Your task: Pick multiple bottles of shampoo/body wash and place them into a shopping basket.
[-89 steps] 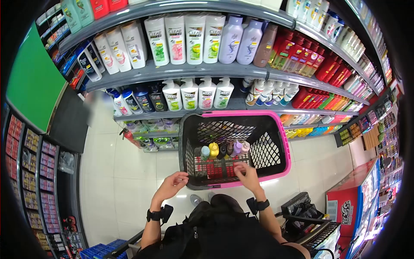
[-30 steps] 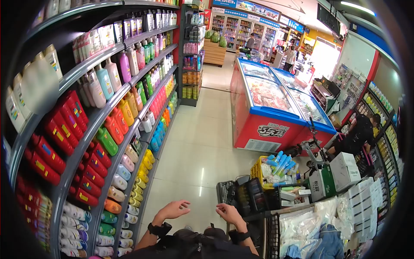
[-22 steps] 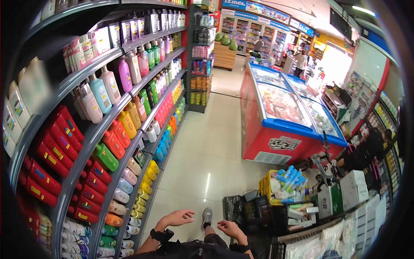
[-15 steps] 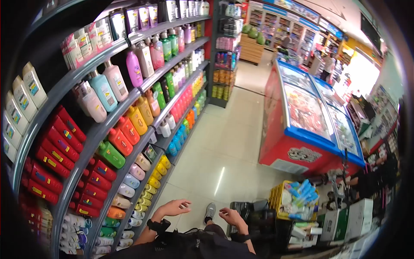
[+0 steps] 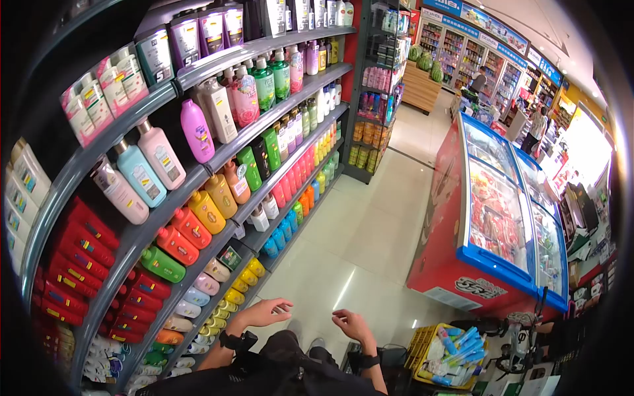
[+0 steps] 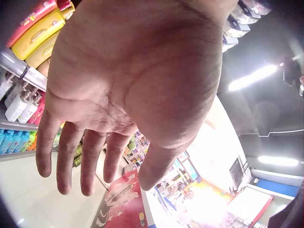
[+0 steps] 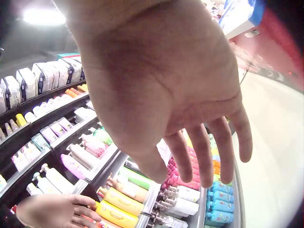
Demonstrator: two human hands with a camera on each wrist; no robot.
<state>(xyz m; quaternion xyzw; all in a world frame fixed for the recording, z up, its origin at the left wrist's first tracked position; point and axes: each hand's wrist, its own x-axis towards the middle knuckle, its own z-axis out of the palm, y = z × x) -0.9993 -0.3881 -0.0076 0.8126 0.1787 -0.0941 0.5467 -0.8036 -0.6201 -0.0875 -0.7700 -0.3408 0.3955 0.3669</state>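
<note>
In the head view both hands are empty in front of the body at the bottom. The left hand (image 5: 267, 312) has relaxed fingers pointing right, beside the lower shelves. Across a gap, the right hand (image 5: 351, 325) hangs over the floor with its fingers loosely bent. Seen from the left wrist, the left palm (image 6: 128, 76) shows with fingers spread and touching nothing. From the right wrist, the right palm (image 7: 161, 80) likewise holds nothing, with shelved bottles behind it. Nearest the left hand are yellow bottles (image 5: 246, 276) on a low shelf.
Shelves (image 5: 198, 178) of shampoo bottles run along the left. A red and blue chest freezer (image 5: 456, 257) stands at the right, with tiled floor (image 5: 350, 231) between. A yellow crate (image 5: 416, 346) of blue items and a bicycle (image 5: 518, 343) are at the lower right. People are farther back.
The view has swung from the shelf front with the pink-rimmed basket to the aisle, then moved nearer the shelves. The basket is out of view. Both hands remain empty.
</note>
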